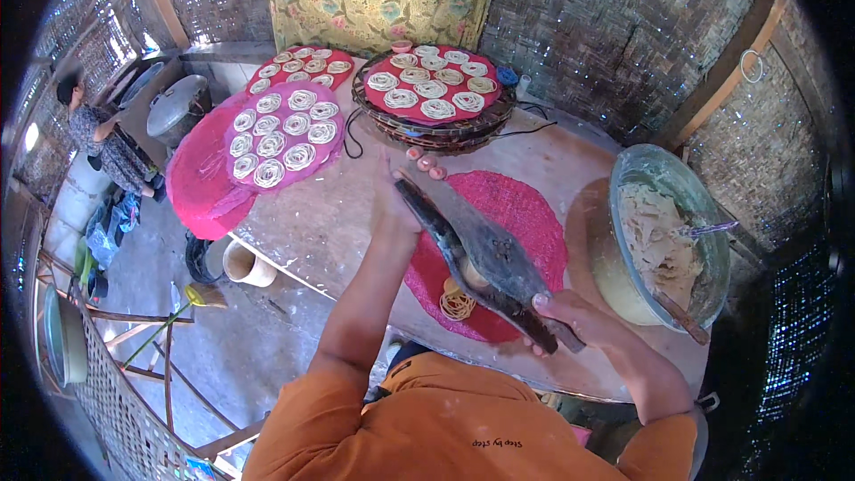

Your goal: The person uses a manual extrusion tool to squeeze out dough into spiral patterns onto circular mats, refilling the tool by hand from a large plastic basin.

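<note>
A long dark press (490,249) with two handles and a pale round middle is gripped at both ends, tilted diagonally over a round pink mat (525,209). My left hand (397,207) holds its upper-left end, fingertips curled past the edge. My right hand (561,319) is wrapped round the lower-right end, thumb on top. Beneath the middle of the press, pale yellow noodle strands (457,305) form a loose coil near the mat's lower left; whether they still hang from the press I cannot tell.
Mats with noodle nests (285,129) lie back left on the table (303,223); another tops a woven basket (427,134). A basin of dough (650,223) stands right. Buckets (249,267) and a broom (205,297) are on the floor left; a person (111,142) is near large pots (178,107).
</note>
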Demonstrator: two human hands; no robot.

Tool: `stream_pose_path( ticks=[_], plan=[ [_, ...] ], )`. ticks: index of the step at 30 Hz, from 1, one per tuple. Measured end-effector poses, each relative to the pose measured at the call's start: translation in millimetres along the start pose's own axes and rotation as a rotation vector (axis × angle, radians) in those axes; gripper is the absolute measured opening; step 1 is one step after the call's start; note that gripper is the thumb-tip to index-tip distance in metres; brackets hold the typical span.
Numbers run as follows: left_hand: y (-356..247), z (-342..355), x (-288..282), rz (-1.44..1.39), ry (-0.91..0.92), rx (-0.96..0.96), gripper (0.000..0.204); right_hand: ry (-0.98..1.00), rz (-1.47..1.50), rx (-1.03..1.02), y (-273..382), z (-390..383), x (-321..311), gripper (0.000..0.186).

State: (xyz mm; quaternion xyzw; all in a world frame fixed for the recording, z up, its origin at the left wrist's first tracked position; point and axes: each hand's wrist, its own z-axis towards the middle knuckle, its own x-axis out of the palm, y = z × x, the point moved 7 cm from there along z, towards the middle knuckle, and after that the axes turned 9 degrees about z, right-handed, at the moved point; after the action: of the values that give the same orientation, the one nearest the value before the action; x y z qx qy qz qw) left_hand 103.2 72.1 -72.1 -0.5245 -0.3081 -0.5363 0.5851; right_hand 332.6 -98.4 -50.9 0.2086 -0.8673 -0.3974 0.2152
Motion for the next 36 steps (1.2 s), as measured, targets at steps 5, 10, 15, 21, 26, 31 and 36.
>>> stream_pose_path(
  ticks=[5,10,15,21,26,31,36],
  plan=[
    [17,-28,2,0.017,-0.132,-0.011,0.034,0.049,0.049,0.033,-8,-16,-1,0.05],
    [48,-6,-8,-0.028,-0.066,-0.058,0.039,-0.104,0.038,0.0,-11,-28,-21,0.044],
    [60,4,13,0.308,-0.135,-0.225,0.048,-0.128,0.158,-0.155,-21,-30,-31,0.041],
    [98,-72,-64,1.441,0.19,-0.675,0.056,-0.113,0.249,-0.272,-42,-29,-46,0.039],
    [111,-97,-58,1.557,0.198,-0.85,0.055,-0.104,0.304,-0.3,-40,-28,-42,0.033],
    [110,-90,-51,1.673,0.273,-0.759,0.056,-0.113,0.266,-0.358,-36,-25,-42,0.033],
    [96,-91,-47,1.873,0.274,-0.587,0.052,-0.219,0.229,-0.385,-44,-24,-58,0.033]
  ],
)
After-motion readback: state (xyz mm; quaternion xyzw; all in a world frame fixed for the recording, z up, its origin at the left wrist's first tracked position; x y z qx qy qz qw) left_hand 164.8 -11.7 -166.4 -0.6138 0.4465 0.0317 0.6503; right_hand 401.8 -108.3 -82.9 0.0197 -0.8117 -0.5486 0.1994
